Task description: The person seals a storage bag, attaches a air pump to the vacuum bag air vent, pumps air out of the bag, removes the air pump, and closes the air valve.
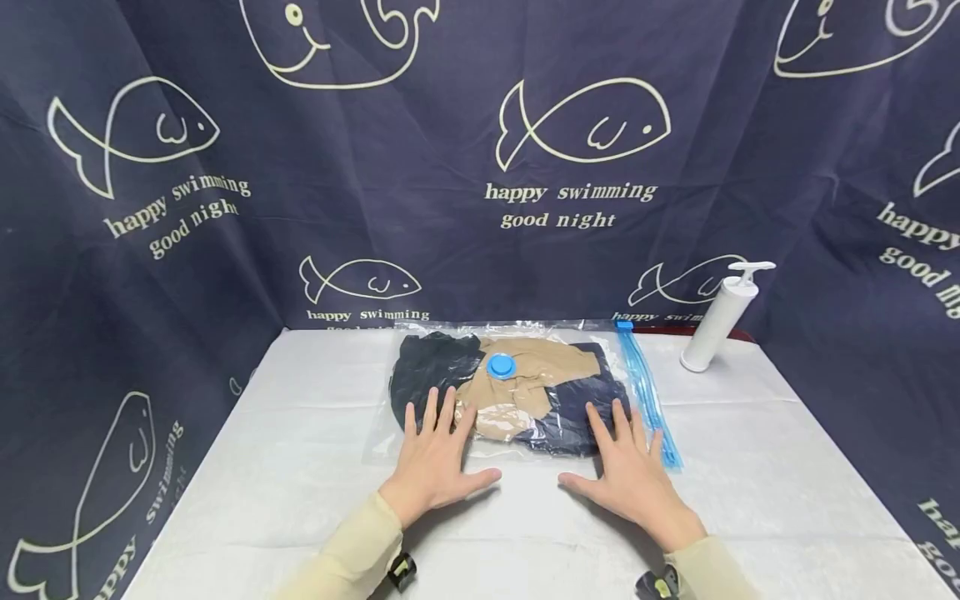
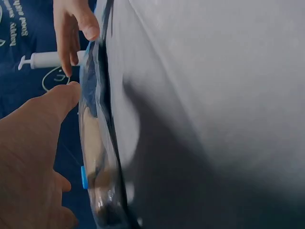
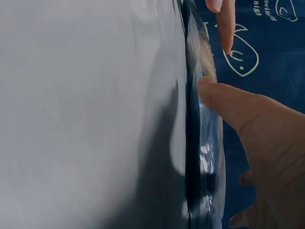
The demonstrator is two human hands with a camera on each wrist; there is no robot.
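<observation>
A clear vacuum storage bag (image 1: 487, 454) lies flat on the table, packed with black, tan and dark navy folded clothes (image 1: 555, 358). Its round blue valve (image 1: 501, 366) faces up near the middle, and a blue zip strip (image 1: 647, 392) runs down the right side with a slider at the top. My left hand (image 1: 438, 462) spreads its fingers over the bag's near left part. Over the near right part, by the zip strip, my right hand (image 1: 630, 471) is spread likewise. Both thumbs point inward, and neither hand grips anything.
A white hand pump (image 1: 718, 325) stands at the table's back right, handle up and leaning slightly right in view. The white-covered table (image 1: 247, 500) meets dark blue fish-print curtains (image 1: 465, 167) at the back and sides. A dark red edge (image 1: 675, 331) shows behind the bag.
</observation>
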